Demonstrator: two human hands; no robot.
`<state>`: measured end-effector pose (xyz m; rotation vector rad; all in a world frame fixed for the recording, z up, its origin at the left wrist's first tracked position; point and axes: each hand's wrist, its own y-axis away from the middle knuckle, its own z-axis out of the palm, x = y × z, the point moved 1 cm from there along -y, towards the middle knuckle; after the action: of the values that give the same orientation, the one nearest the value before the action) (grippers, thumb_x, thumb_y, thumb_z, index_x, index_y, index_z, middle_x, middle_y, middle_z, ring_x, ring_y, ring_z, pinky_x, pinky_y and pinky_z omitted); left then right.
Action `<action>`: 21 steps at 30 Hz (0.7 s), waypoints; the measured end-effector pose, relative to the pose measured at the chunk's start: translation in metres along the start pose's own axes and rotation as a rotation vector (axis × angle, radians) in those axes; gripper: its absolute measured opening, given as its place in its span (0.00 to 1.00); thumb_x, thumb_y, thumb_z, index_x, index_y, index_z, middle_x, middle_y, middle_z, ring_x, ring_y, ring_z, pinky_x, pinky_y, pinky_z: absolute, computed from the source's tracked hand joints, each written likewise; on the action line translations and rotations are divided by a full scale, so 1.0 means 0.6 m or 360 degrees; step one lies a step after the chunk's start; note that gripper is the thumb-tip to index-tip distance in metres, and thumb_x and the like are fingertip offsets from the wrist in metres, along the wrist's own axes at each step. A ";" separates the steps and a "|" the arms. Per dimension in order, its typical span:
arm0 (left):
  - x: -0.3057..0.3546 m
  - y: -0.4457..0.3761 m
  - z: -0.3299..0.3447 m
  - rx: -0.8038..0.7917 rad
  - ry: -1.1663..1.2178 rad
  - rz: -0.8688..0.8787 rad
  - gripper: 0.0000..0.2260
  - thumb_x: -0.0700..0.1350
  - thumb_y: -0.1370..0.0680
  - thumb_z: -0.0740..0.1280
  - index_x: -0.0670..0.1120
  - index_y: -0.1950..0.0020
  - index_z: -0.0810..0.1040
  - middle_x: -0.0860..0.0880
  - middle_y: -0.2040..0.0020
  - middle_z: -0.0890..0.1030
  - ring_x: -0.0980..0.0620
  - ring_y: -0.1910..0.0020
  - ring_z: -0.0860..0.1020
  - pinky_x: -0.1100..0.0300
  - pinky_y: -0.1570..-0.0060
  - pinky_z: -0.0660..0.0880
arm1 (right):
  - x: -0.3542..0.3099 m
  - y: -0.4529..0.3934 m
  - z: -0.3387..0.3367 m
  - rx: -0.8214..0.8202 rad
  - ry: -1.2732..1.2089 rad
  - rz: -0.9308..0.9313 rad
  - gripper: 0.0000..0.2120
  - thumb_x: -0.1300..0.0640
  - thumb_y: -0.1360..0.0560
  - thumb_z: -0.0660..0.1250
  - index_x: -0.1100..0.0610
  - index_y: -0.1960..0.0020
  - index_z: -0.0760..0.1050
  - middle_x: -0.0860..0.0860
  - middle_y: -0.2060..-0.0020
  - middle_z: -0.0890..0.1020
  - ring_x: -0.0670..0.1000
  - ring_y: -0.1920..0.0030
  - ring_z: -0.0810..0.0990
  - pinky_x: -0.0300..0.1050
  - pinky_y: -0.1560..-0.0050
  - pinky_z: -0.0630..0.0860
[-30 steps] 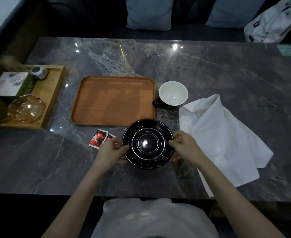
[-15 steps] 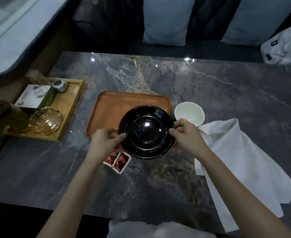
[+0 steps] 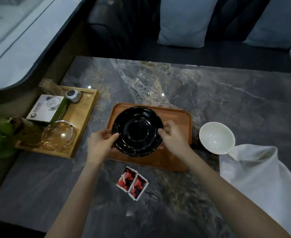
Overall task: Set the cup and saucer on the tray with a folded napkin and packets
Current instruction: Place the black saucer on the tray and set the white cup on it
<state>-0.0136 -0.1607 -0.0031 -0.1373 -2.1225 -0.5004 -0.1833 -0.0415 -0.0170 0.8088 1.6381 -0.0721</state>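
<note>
Saucer point(image 3: 137, 131) face up over tray point(image 3: 175, 160) | left hand point(image 3: 99, 143), right hand point(image 3: 173, 136) grasping its rim

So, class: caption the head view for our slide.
Both hands hold the black saucer over the orange tray.

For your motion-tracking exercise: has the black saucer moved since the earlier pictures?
Yes. The saucer, held by the left hand and right hand, went from the table near the packets away from the person to over the tray.
</note>
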 end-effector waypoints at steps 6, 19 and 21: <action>-0.034 -0.056 -0.010 0.0024 -0.0148 -0.0025 0.09 0.36 0.26 0.67 0.34 0.47 0.76 0.38 0.56 0.80 0.53 0.69 0.78 0.69 0.79 0.75 | 0.006 -0.051 0.047 -0.0038 0.0082 0.0052 0.01 0.61 0.20 0.57 0.57 0.50 0.67 0.54 0.65 0.79 0.47 0.76 0.78 0.39 0.73 0.78; -0.063 -0.088 -0.002 0.0073 -0.0392 -0.0043 0.10 0.40 0.26 0.68 0.37 0.47 0.77 0.40 0.62 0.82 0.59 0.79 0.75 0.73 0.81 0.70 | 0.038 -0.077 0.077 -0.0003 0.0085 0.0047 0.01 0.62 0.21 0.58 0.58 0.52 0.67 0.54 0.70 0.78 0.41 0.81 0.76 0.33 0.78 0.72; -0.066 -0.088 -0.003 0.0064 -0.0456 -0.0015 0.09 0.40 0.26 0.68 0.38 0.47 0.78 0.41 0.62 0.82 0.57 0.77 0.76 0.72 0.78 0.71 | 0.041 -0.077 0.078 -0.0018 0.0105 0.0036 0.01 0.61 0.21 0.58 0.58 0.51 0.68 0.53 0.70 0.78 0.41 0.80 0.76 0.34 0.77 0.74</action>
<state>-0.0047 -0.2057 -0.0504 -0.1854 -2.4119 -0.4657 -0.1689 -0.0870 -0.0684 0.8282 1.6895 -0.0204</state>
